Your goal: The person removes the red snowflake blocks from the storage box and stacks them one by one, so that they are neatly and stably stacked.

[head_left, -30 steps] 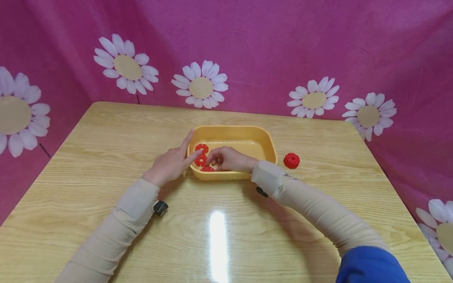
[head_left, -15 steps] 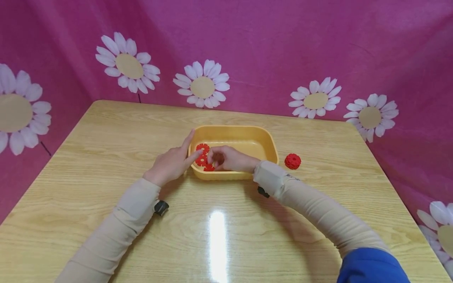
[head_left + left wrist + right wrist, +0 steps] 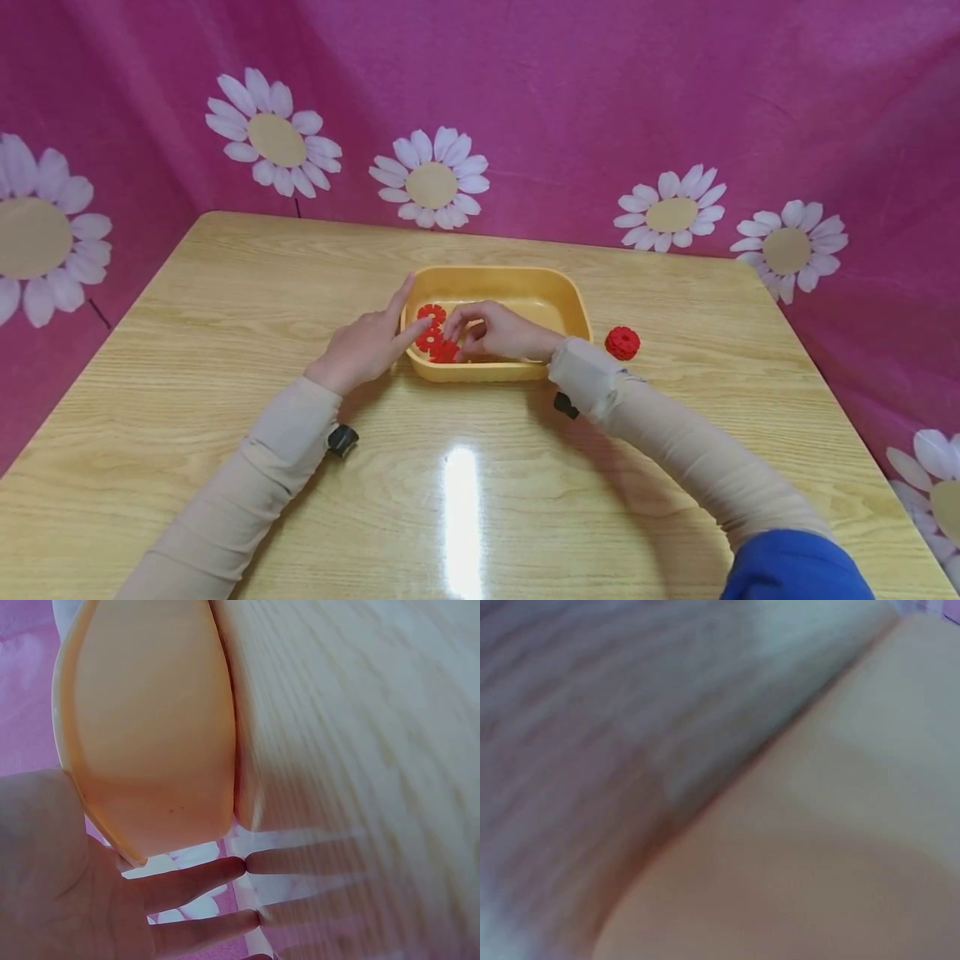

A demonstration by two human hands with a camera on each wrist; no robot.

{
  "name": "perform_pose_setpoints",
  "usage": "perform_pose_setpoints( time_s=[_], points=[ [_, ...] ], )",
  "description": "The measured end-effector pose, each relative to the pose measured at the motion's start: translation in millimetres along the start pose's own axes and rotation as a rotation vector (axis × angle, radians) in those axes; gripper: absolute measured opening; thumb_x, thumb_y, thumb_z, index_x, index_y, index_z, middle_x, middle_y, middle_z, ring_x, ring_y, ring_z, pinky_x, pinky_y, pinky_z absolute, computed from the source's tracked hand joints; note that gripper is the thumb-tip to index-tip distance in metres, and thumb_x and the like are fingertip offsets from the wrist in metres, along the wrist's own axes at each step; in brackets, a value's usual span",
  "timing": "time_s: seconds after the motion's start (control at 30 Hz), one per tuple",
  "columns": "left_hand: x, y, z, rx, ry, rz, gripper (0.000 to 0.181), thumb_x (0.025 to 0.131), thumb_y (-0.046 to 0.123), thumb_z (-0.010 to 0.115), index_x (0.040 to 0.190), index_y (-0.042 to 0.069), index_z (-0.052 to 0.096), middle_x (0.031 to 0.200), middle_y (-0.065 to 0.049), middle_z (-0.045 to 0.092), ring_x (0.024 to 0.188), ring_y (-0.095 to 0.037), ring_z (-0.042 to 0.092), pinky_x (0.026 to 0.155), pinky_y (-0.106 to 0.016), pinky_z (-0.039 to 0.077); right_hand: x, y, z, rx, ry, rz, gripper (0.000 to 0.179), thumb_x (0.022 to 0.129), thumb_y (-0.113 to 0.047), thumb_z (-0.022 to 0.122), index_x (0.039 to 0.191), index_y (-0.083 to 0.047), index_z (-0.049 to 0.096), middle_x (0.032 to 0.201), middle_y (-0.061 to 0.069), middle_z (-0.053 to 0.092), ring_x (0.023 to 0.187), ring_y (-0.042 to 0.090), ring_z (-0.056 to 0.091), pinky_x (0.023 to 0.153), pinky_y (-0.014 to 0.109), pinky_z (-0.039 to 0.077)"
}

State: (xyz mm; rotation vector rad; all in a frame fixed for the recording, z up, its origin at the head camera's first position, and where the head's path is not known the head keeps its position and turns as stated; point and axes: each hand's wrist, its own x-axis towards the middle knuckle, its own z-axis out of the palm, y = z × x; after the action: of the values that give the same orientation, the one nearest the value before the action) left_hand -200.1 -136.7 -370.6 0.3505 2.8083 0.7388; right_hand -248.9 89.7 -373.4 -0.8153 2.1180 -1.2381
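Observation:
A yellow plastic bin (image 3: 502, 372) sits on the table with several red notched snowflake discs (image 3: 431, 315) at its left end. My left hand (image 3: 360, 346) rests at the bin's left rim, its thumb reaching over the edge. In the left wrist view the fingers (image 3: 199, 885) stretch straight along the bin's outer wall. Inside the bin, my right hand (image 3: 502, 331) has its fingers bent down and pinches a red snowflake disc (image 3: 444, 353) near the front left corner. The right wrist view shows just the blurred bin wall (image 3: 817, 862), with that hand hidden.
A small stack of red snowflake discs (image 3: 622, 342) stands on the wooden table (image 3: 300, 517) just right of the bin. Behind the table hangs a pink cloth (image 3: 540, 108) printed with white daisies.
My right hand has lifted slightly and shifted right, and the disc at its fingertips shows more fully than before. The left hand stays at the rim.

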Motion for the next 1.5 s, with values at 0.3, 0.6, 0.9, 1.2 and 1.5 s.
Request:
perform_pose_setpoints(
  time_s=[0.3, 0.6, 0.9, 1.2, 1.5],
  points=[
    [1.8, 1.2, -0.9, -0.002, 0.003, 0.01, 0.081, 0.1, 0.056, 0.04, 0.158, 0.024, -0.007, 0.141, -0.024, 0.05, 0.125, -0.041, 0.052, 0.092, -0.06, 0.048, -45.7, -18.4, -63.3, 0.082, 0.21, 0.018, 0.025, 0.085, 0.004, 0.073, 0.108, 0.0, 0.063, 0.104, 0.013, 0.064, 0.08, 0.027, 0.065, 0.071, 0.036, 0.054],
    [0.3, 0.0, -0.9, 0.005, 0.01, 0.01, 0.081, 0.1, 0.054, 0.041, 0.158, 0.024, -0.007, 0.133, -0.024, 0.057, 0.119, -0.041, 0.056, 0.09, -0.058, 0.05, -120.9, -4.8, -130.9, 0.082, 0.458, 0.118, 0.021, 0.089, -0.004, 0.071, 0.109, -0.005, 0.065, 0.095, 0.003, 0.066, 0.074, 0.016, 0.062, 0.066, 0.027, 0.051],
    [-1.9, -0.7, -1.2, -0.008, 0.001, 0.003, 0.082, 0.1, 0.053, 0.042, 0.158, 0.025, -0.008, 0.133, -0.022, 0.057, 0.118, -0.041, 0.057, 0.09, -0.058, 0.05, -174.9, 48.1, -150.5, -0.003, 0.412, 0.311, 0.035, 0.091, -0.011, 0.07, 0.121, 0.005, 0.058, 0.109, 0.004, 0.062, 0.086, 0.013, 0.062, 0.077, 0.031, 0.055],
    [-2.3, -0.6, -0.9, -0.009, -0.004, -0.01, 0.083, 0.1, 0.054, 0.043, 0.158, 0.025, -0.009, 0.131, -0.022, 0.058, 0.119, -0.041, 0.056, 0.093, -0.06, 0.047, -179.4, 69.6, -143.5, -0.021, 0.353, 0.358, 0.039, 0.091, -0.012, 0.07, 0.122, 0.007, 0.057, 0.116, 0.018, 0.054, 0.09, 0.012, 0.06, 0.085, 0.033, 0.056],
    [-2.4, 1.7, -1.2, -0.017, -0.013, -0.013, 0.082, 0.1, 0.055, 0.041, 0.158, 0.026, -0.009, 0.145, -0.023, 0.047, 0.127, -0.042, 0.05, 0.098, -0.063, 0.042, -175.9, 70.6, -141.1, -0.011, 0.346, 0.365, 0.039, 0.092, -0.011, 0.069, 0.123, 0.007, 0.055, 0.117, 0.018, 0.054, 0.092, 0.014, 0.058, 0.083, 0.033, 0.055]
  ],
)
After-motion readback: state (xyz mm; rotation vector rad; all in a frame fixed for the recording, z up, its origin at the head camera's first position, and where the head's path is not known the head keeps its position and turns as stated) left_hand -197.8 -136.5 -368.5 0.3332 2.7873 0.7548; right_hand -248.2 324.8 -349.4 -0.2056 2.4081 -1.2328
